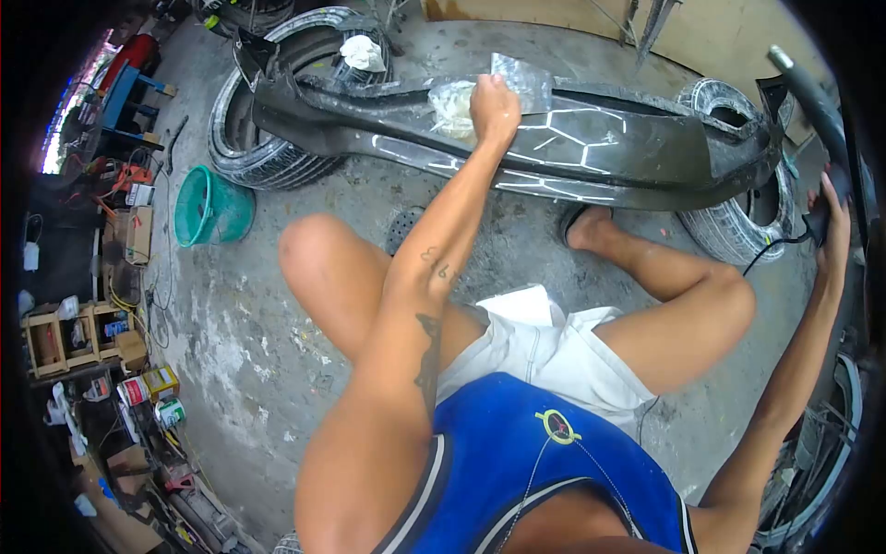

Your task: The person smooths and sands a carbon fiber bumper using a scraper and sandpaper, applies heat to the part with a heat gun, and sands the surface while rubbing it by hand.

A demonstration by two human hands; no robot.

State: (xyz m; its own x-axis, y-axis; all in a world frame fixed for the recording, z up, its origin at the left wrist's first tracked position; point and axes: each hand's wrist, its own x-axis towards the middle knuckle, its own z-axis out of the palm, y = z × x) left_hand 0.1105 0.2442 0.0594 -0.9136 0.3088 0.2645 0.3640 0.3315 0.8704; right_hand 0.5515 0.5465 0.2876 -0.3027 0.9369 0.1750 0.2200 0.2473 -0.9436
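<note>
A dark car bumper [646, 152] lies across two tyres in front of me, with white light reflections on its glossy face. My left hand [496, 109] is closed at the bumper's upper middle, on a crumpled clear plastic sheet [533, 85] that shows on both sides of the fist. Under the plastic, a whitish patch [452, 113] covers part of the bumper. Off to the right, my right hand [833, 217] grips the handle of a dark heat gun [821, 106]. Its metal-tipped nozzle points up and left, away from the plastic, and a black cord trails from the handle.
The left tyre [226, 138] bears a crumpled white cloth [363, 54]; the right tyre [729, 235] stands near my foot. A green bucket [242, 214] sits on the concrete floor. Cans [169, 411], a wooden crate [74, 342] and clutter line the left side.
</note>
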